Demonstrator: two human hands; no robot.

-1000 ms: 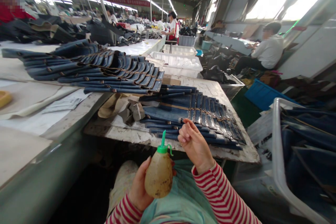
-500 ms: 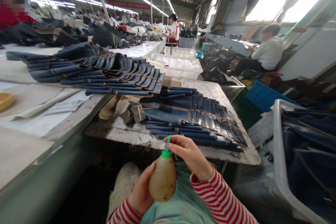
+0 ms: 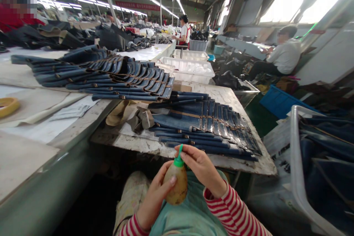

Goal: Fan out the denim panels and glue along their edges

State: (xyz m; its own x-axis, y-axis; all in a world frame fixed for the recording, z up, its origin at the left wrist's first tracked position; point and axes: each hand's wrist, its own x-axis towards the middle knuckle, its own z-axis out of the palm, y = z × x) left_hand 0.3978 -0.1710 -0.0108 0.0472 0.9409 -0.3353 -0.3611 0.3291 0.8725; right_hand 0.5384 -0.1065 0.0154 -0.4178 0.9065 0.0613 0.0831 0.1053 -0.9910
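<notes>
A glue bottle [image 3: 177, 188], round, yellowish-brown and stained, is held upright above my lap in the head view. My left hand [image 3: 156, 195] is wrapped round its body, the thumb across the front. With fingers pinched, my right hand [image 3: 200, 166] grips the green nozzle cap [image 3: 180, 153] at the top. Beyond my hands, overlapping dark blue denim-like pieces [image 3: 190, 118] lie fanned out on a worn board [image 3: 132, 143]. Their right-hand ends look wet and shiny. A second stack of blue pieces [image 3: 110, 73] rests to the left.
At right stands a grey plastic bin [image 3: 295, 177] filled with dark blue pieces. A yellow tape roll [image 3: 8, 107] lies on the left table [image 3: 30, 155]. White crates [image 3: 188, 68] and a blue crate [image 3: 279, 103] are farther back. Co-workers sit or stand in the distance.
My left hand has shifted up and over the bottle's front, its thumb now on the body. The bottle is slightly higher and to the right. My right fingers stay at the nozzle.
</notes>
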